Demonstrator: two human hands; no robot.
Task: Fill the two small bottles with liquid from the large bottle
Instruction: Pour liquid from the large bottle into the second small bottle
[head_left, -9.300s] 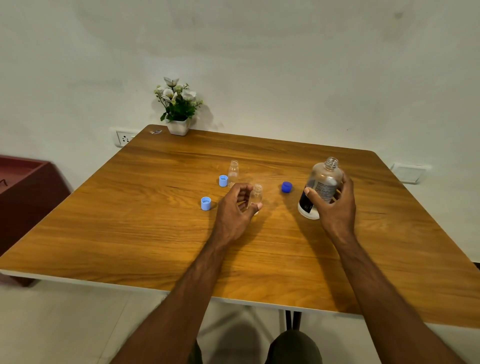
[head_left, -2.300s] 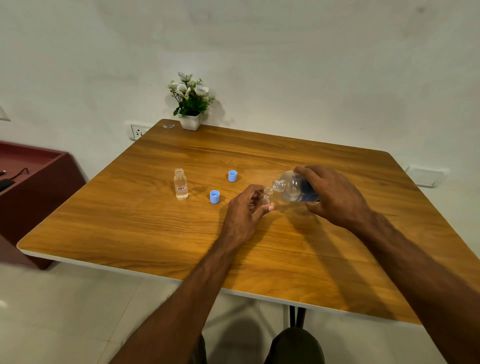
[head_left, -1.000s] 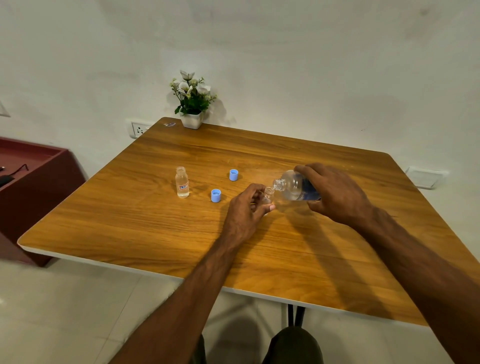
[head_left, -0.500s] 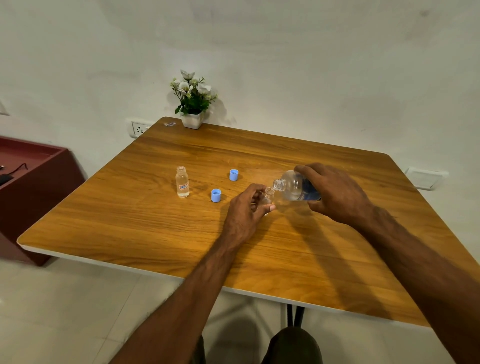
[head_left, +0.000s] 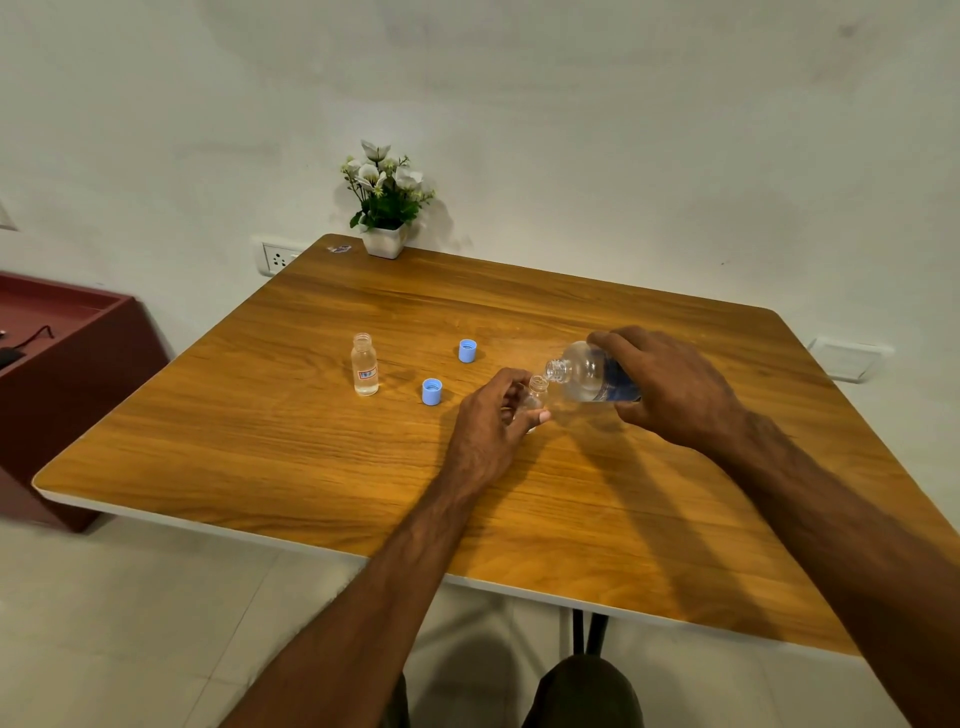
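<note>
Fingers of the left hand (head_left: 488, 426) half-hide the small bottle (head_left: 535, 397) they grip; right hand (head_left: 670, 387) clasps the tipped large bottle (head_left: 582, 371), mouth just above.

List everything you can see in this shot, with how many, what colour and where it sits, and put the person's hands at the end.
Table: one, wood top, centre of view.
Small bottles: two, clear; one uncapped, standing alone at table left; one held in the left hand.
Large bottle: one, clear with dark label, tipped, mouth at the held small bottle's mouth.
Caps: two, light blue; one near the left hand, one farther back.
Potted flowers: one, white pot, far edge.
Wall socket: one, white.
Cabinet: one, dark red, left.
Left hand: around the small bottle.
Right hand: around the large bottle.
</note>
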